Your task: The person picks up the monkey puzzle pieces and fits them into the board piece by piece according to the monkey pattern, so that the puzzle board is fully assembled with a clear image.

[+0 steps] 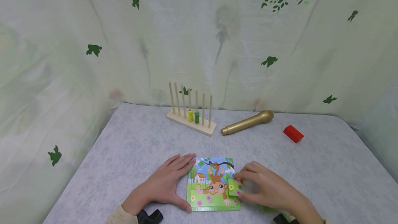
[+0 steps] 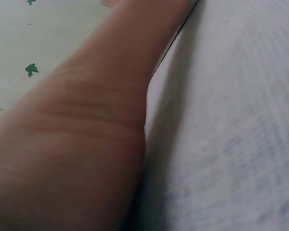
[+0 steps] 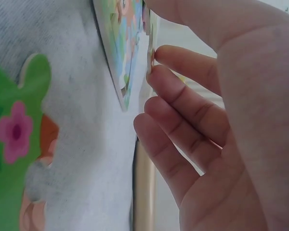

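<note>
A jigsaw puzzle board (image 1: 214, 168) with a hanging monkey picture lies flat in the head view. My left hand (image 1: 169, 180) rests along its left side, fingers straight, fingertips at the upper left corner and thumb at the lower left one. My right hand (image 1: 267, 186) pinches a green puzzle piece (image 1: 231, 190) with flowers between thumb and fingers, over the board's right edge. In the right wrist view another puzzle piece (image 3: 9, 159) with a pink flower lies on the table; in the head view the right wrist mostly hides it. The left wrist view shows mainly skin and cloth.
Behind the board stands a wooden peg counting stand (image 1: 194, 127) with yellow and green beads. A gold toy microphone (image 1: 247, 123) lies to its right, and a red block (image 1: 293, 133) farther right. A leaf-printed curtain (image 1: 186, 44) rises along the back edge of the table (image 1: 140, 137).
</note>
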Demonstrator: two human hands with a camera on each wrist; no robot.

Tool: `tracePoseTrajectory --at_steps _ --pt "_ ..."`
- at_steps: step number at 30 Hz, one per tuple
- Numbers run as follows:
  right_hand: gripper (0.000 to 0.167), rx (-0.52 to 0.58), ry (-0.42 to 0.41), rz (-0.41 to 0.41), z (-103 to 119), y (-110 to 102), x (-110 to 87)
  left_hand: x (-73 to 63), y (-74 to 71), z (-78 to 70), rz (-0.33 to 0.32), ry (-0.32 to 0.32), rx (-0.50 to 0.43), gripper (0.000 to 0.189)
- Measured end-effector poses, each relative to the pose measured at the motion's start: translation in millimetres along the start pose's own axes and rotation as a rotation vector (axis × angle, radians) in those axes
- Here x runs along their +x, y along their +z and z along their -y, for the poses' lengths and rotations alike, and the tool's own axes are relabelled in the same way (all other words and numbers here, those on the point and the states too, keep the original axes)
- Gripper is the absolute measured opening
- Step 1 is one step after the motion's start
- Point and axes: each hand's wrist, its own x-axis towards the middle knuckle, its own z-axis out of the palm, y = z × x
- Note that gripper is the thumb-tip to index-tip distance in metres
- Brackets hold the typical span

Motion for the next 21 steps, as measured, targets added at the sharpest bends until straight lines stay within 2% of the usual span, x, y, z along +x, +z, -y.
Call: tracePoseTrajectory --at_steps 9,21 --pt "0.036 -0.018 0.018 0.011 7 -2 9.3 -1.1 -2.3 -0.2 -0.022 0.026 0.003 0.138" --pt "0.034 -0.018 -0.071 -0.008 20 -2 24.0 -1.0 0.6 1.8 -0.036 0.029 0.0 0.137"
